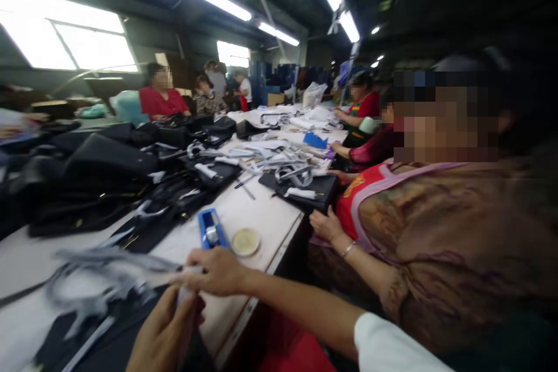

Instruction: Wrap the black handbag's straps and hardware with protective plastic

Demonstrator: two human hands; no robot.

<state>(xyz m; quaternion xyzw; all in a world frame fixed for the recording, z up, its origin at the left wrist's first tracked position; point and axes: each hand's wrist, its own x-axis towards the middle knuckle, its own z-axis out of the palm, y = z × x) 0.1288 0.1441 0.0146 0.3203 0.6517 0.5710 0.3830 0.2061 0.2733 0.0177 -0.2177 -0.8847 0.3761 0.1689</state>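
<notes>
Two bare hands meet low in front of the wearer, at the near side of a long white desk [272,226]. The left hand [159,331], fingers curled, grips a pale, thin strip [185,297] that stands roughly upright in its grasp. The right hand [213,270] reaches in from the right, its fingers drawn together in a pinch at the upper end of the same strip; blur hides exactly how the fingertips sit.

Handling it well probably calls for a firm left grip low on the strip, so that the right fingers can work the upper end without the whole piece twisting. Light, even pressure seems wiser than a hard squeeze, since something this thin would likely crease. Holding the work clear of the loose loops to the left should prevent snagging.

The strip looks whitish and slightly see-through, like thin paper or film, but its full shape is hidden by the fingers. A soft gray strap [150,261] runs in from the left to the right fingertips; whether it joins the strip cannot be told. Its blurred loops lie over a black bag [115,334] at the lower left. Just beyond the right hand are a blue tape dispenser [212,232] and, beside it, a round tan disc [245,242], both resting on the desk.
</notes>
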